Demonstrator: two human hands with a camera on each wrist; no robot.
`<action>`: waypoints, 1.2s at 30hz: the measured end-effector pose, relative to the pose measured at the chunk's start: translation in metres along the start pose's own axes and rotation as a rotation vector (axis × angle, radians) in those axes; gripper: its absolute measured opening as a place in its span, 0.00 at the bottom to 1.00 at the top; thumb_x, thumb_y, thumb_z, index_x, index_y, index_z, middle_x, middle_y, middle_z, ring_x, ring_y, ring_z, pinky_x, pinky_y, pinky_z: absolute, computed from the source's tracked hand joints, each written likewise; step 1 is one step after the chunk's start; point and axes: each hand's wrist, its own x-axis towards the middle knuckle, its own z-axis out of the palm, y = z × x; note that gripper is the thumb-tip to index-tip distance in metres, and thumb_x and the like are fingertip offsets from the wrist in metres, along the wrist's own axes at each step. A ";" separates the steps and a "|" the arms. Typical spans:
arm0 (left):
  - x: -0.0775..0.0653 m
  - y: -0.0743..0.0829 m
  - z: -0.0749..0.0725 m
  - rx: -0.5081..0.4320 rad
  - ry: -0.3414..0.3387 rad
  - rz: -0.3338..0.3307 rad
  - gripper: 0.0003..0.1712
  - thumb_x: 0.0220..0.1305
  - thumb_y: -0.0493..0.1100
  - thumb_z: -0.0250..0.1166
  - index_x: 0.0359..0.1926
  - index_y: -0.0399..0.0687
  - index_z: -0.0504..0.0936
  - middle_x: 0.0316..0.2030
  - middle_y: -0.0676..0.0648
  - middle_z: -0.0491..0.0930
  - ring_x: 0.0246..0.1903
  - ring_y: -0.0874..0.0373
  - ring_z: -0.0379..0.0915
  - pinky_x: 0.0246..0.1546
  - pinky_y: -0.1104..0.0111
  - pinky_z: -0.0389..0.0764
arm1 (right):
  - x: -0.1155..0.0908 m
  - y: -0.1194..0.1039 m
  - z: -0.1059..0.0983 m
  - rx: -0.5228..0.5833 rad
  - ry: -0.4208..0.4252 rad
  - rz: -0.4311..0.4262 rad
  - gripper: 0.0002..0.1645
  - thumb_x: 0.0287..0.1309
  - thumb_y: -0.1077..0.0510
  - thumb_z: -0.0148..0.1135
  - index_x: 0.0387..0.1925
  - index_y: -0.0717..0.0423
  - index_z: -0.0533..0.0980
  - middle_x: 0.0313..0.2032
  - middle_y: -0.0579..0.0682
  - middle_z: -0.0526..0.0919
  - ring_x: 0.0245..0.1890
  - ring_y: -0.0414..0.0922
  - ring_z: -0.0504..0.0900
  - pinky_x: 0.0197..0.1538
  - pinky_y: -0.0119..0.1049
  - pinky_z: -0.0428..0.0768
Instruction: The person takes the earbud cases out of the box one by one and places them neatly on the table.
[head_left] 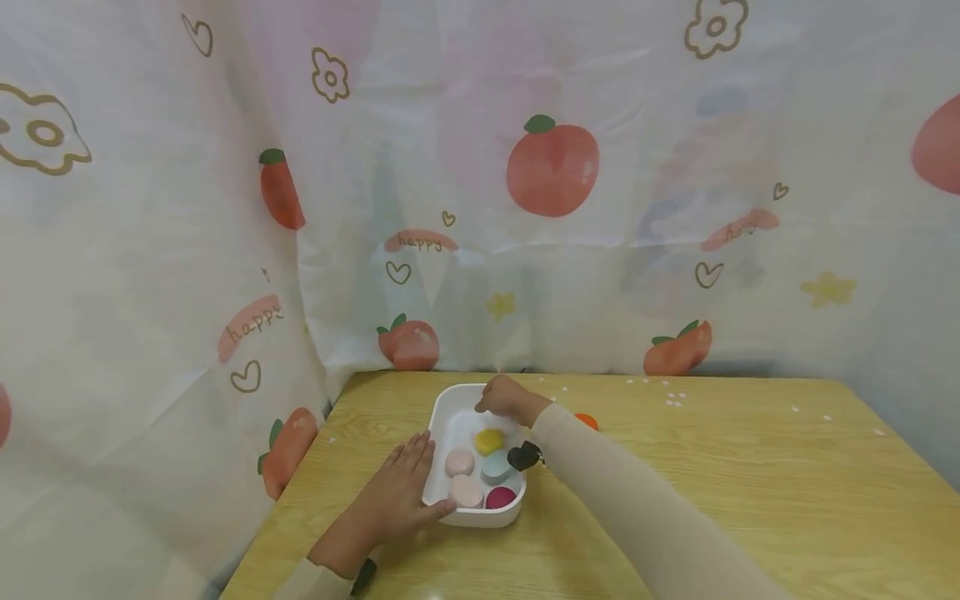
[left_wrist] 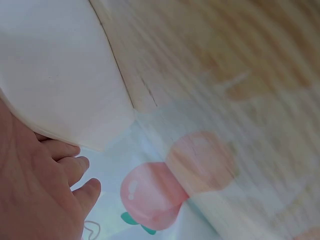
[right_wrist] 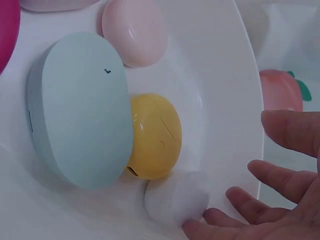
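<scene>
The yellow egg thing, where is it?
The yellow case lies in the white tray, toward its far end in the head view. It touches the pale blue case, with the right hand just beyond it.

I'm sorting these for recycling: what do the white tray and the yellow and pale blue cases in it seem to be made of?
The white tray looks like smooth moulded plastic, with rounded walls and a soft sheen. The yellow case seems to be glossy hard plastic: it shows a seam line and small highlights. The pale blue case looks like plastic with a duller, matte finish. None of this is certain from looks alone.
</scene>
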 end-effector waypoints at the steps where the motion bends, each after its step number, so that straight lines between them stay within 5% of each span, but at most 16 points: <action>1: 0.000 0.000 0.001 0.003 -0.006 -0.003 0.61 0.61 0.81 0.38 0.74 0.34 0.52 0.75 0.39 0.46 0.73 0.47 0.39 0.70 0.53 0.47 | 0.000 0.000 0.001 -0.004 0.006 0.002 0.24 0.54 0.62 0.68 0.51 0.71 0.77 0.49 0.59 0.80 0.52 0.54 0.77 0.55 0.46 0.76; 10: 0.000 0.000 0.001 -0.003 -0.002 -0.001 0.59 0.62 0.79 0.42 0.74 0.34 0.52 0.75 0.39 0.46 0.73 0.47 0.39 0.70 0.53 0.46 | -0.002 -0.002 0.008 -0.079 0.032 0.044 0.25 0.54 0.63 0.67 0.54 0.69 0.75 0.51 0.60 0.79 0.53 0.55 0.77 0.56 0.47 0.75; 15: 0.000 0.000 0.001 -0.003 -0.001 0.004 0.59 0.62 0.79 0.41 0.74 0.34 0.52 0.75 0.39 0.46 0.74 0.47 0.39 0.70 0.53 0.46 | -0.002 -0.002 0.017 -0.307 0.066 0.011 0.26 0.54 0.62 0.64 0.55 0.67 0.75 0.52 0.59 0.80 0.52 0.53 0.78 0.55 0.44 0.75; 19: 0.000 0.000 0.000 -0.001 0.009 0.014 0.59 0.62 0.79 0.40 0.74 0.34 0.52 0.75 0.39 0.46 0.73 0.47 0.39 0.70 0.53 0.47 | -0.001 0.000 0.023 -0.482 0.121 -0.006 0.15 0.55 0.60 0.59 0.43 0.65 0.79 0.38 0.55 0.83 0.38 0.48 0.78 0.45 0.41 0.78; 24: 0.000 -0.001 0.000 0.014 0.006 0.014 0.60 0.62 0.80 0.38 0.74 0.33 0.51 0.75 0.39 0.45 0.74 0.47 0.38 0.70 0.54 0.46 | -0.003 0.001 0.028 -0.427 0.156 0.005 0.05 0.51 0.63 0.58 0.25 0.63 0.77 0.25 0.53 0.76 0.28 0.47 0.72 0.37 0.36 0.76; 30: 0.000 -0.002 0.000 0.013 0.004 0.018 0.60 0.62 0.80 0.38 0.74 0.33 0.52 0.75 0.38 0.45 0.73 0.46 0.40 0.70 0.53 0.48 | 0.002 0.012 0.037 -0.203 0.182 0.066 0.04 0.46 0.66 0.59 0.21 0.63 0.73 0.25 0.53 0.73 0.27 0.48 0.71 0.31 0.33 0.72; 36: 0.001 -0.002 0.001 0.004 0.001 0.011 0.60 0.61 0.80 0.37 0.75 0.35 0.50 0.75 0.40 0.44 0.74 0.48 0.37 0.70 0.54 0.46 | 0.004 0.017 0.042 -0.215 0.200 0.068 0.09 0.48 0.61 0.61 0.20 0.64 0.74 0.24 0.53 0.75 0.27 0.48 0.71 0.36 0.35 0.74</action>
